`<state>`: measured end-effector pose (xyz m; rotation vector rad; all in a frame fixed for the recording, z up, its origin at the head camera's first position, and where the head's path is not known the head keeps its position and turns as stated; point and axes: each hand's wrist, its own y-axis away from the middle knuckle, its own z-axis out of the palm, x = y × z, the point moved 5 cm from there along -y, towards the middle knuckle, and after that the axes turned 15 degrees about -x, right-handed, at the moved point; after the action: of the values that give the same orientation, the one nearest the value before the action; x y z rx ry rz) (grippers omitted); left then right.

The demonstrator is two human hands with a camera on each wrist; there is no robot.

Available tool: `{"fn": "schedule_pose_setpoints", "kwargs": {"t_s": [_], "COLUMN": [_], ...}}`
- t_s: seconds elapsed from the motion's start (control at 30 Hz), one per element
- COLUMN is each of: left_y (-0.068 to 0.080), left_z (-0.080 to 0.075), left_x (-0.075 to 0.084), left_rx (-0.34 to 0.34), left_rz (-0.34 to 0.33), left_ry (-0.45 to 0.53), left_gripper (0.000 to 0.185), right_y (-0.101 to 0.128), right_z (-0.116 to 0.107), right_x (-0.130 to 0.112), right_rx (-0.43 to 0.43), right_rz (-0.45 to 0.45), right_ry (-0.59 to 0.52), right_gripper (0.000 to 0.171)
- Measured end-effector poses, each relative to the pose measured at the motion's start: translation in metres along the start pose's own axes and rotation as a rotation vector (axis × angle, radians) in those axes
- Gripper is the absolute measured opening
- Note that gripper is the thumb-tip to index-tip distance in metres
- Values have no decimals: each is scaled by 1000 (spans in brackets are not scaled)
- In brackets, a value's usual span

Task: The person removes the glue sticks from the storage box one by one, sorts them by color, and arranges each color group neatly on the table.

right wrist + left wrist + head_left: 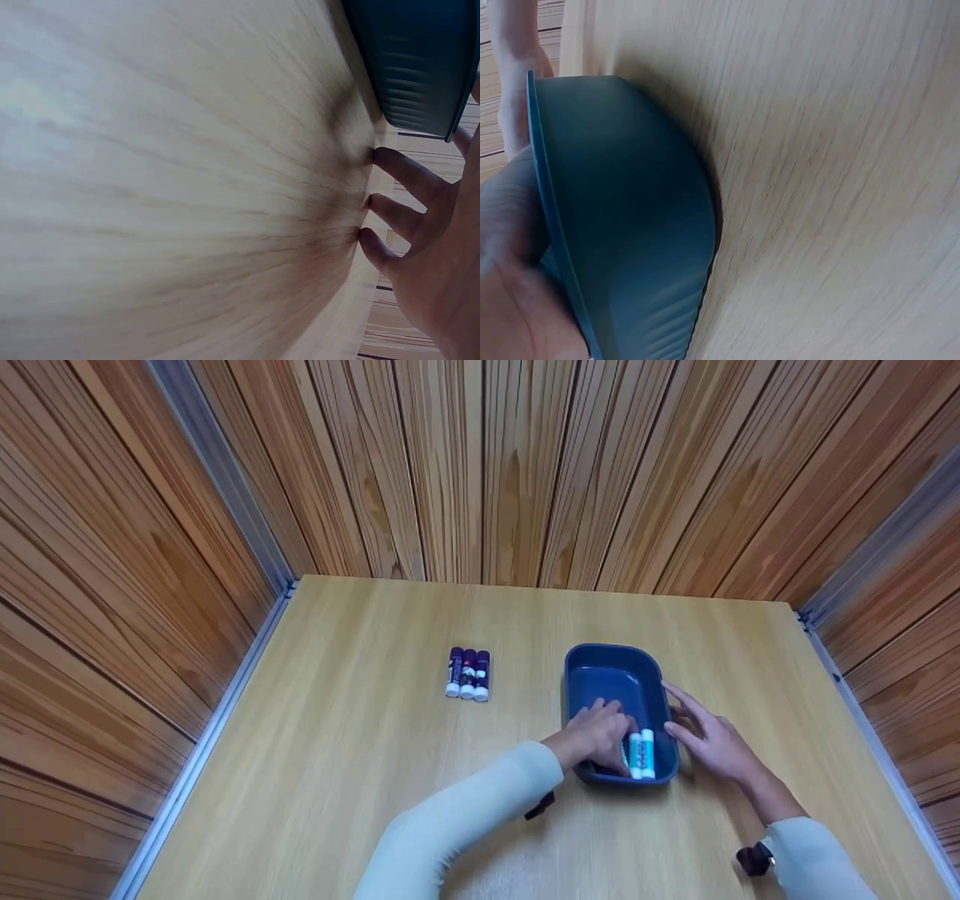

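Note:
A dark blue tray (pixel 611 649) stands on the wooden table (pixel 360 750), right of centre. Two white and teal glue sticks (pixel 643 754) lie side by side at its near end. My left hand (pixel 598 731) reaches down into the tray beside them, with its fingers curled over a third stick of which only a teal sliver shows. My right hand (pixel 709 735) lies flat on the table with spread fingers against the tray's right rim. The left wrist view shows the tray's outer wall (pixel 622 225) and my palm (pixel 510 300) at its rim. In the right wrist view my fingertips (pixel 405 217) press the table below the tray (pixel 412 60).
Three purple glue sticks (pixel 467 673) lie in a row on the table, left of the tray. Wooden plank walls (pixel 480 465) enclose the table at the back and on both sides, with metal strips (pixel 225 712) along the side edges.

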<state>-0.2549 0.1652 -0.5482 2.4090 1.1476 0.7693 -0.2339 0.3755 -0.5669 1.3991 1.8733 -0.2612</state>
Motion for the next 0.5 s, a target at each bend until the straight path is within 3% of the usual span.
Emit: {"fn": "schedule_pose_setpoints", "kwargs": {"t_s": [0.5], "left_y": [2], "left_z": [6], "left_x": [1], "left_rx": [-15], "left_rz": [-14], "left_ry": [-96], "left_gripper": [84], "right_y": [-1], "right_z": [0], "right_x": [0], "right_rx": [2], "right_rz": [-5], "right_ry": [4], "right_gripper": [73]}}
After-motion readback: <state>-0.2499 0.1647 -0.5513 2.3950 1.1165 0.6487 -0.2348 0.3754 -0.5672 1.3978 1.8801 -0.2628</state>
